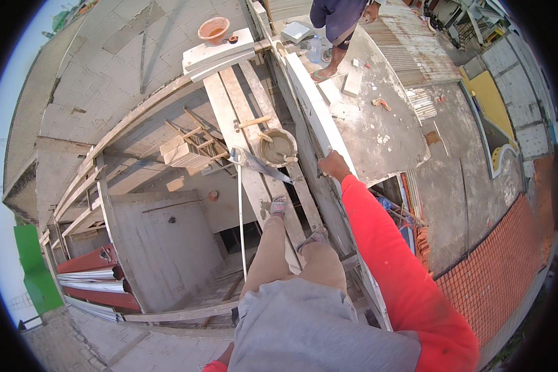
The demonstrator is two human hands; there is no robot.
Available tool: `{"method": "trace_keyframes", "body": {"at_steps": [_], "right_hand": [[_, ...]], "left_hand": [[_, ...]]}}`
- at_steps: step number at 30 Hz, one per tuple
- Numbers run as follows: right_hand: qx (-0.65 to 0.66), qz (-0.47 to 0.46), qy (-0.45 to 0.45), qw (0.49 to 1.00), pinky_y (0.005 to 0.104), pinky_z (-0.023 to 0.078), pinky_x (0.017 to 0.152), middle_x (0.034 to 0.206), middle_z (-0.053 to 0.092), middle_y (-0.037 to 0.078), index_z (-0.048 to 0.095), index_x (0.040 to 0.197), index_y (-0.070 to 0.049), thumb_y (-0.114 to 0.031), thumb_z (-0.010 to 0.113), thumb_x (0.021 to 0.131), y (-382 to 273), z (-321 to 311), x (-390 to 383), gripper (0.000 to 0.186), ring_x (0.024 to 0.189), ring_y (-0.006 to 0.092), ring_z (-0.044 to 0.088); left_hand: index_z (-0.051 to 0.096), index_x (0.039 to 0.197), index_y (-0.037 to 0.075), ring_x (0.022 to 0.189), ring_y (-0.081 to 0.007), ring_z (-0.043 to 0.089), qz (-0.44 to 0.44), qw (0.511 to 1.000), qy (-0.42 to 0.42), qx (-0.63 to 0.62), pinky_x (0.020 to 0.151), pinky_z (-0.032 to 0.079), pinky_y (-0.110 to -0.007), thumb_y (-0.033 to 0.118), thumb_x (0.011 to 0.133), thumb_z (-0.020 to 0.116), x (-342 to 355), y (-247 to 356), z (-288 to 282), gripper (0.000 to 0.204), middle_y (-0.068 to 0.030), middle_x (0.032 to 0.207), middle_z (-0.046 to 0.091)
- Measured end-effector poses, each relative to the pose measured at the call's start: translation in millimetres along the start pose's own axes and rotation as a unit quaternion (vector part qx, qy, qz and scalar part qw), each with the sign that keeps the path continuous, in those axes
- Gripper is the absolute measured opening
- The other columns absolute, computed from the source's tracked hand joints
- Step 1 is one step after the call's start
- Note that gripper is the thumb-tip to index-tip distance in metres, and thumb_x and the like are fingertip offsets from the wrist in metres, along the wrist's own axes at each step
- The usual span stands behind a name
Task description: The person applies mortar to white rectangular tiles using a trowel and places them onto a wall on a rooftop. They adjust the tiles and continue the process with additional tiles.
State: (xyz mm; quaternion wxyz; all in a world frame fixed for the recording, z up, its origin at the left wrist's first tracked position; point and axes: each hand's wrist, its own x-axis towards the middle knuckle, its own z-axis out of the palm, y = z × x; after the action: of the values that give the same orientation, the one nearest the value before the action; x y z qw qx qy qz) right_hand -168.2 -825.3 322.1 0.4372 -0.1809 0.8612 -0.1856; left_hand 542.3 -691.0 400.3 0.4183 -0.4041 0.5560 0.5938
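My right hand (334, 165), in a red sleeve, rests with curled fingers at the near end of a row of white blocks (315, 105) along the wall top. A small dark part shows by its fingertips; what it is stays unclear. Only a sliver of my left hand (228, 353) appears at the lower edge, its fingers hidden. Ahead of my feet, a bucket of grey mortar (279, 149) stands on the wooden planks (232, 102). A hammer (252, 123) with a wooden handle lies beyond it, and a handsaw (261, 166) lies beside it.
I stand on narrow planks above a deep drop with timber framing (136, 105). White blocks (217, 57) carry an orange bowl (213, 30) at the far end. Past the wall, another person's leg (338, 59) stands on a concrete slab (384, 118) with loose blocks (352, 84).
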Motion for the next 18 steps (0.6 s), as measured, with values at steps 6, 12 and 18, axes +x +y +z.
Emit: {"method": "trace_keyframes", "body": {"at_steps": [6, 12, 18], "right_hand": [[-0.121, 0.200, 0.019, 0.972, 0.0521, 0.055, 0.104, 0.124, 0.072, 0.032, 0.074, 0.117, 0.008, -0.025, 0.071, 0.079, 322, 153, -215, 0.051, 0.120, 0.0468, 0.069], [0.039, 0.435, -0.035, 0.899, 0.0465, 0.057, 0.102, 0.125, 0.072, 0.033, 0.075, 0.112, 0.012, -0.027, 0.067, 0.083, 477, 168, -437, 0.049, 0.122, 0.0431, 0.070], [0.036, 0.396, 0.144, 0.906, 0.0483, 0.060, 0.089, 0.098, 0.079, 0.025, 0.081, 0.098, -0.001, -0.023, 0.071, 0.082, 487, 196, -407, 0.029, 0.099, 0.0389, 0.078]], "left_hand": [[0.070, 0.136, 0.010, 0.126, -0.0314, 0.070, -0.006, 1.000, -0.024, -0.002, 0.105, 0.053, -0.044, 0.041, 0.103, 0.063, -4, -5, -1, 0.046, -0.0148, 0.135, 0.074], [0.070, 0.136, 0.010, 0.126, -0.0307, 0.070, -0.005, 0.999, -0.036, 0.026, 0.105, 0.053, -0.044, 0.041, 0.103, 0.063, 2, 9, -26, 0.046, -0.0141, 0.134, 0.074], [0.070, 0.136, 0.010, 0.125, -0.0300, 0.070, 0.003, 0.997, -0.038, 0.061, 0.105, 0.053, -0.044, 0.041, 0.103, 0.062, 9, 20, -52, 0.046, -0.0133, 0.133, 0.075]]}}
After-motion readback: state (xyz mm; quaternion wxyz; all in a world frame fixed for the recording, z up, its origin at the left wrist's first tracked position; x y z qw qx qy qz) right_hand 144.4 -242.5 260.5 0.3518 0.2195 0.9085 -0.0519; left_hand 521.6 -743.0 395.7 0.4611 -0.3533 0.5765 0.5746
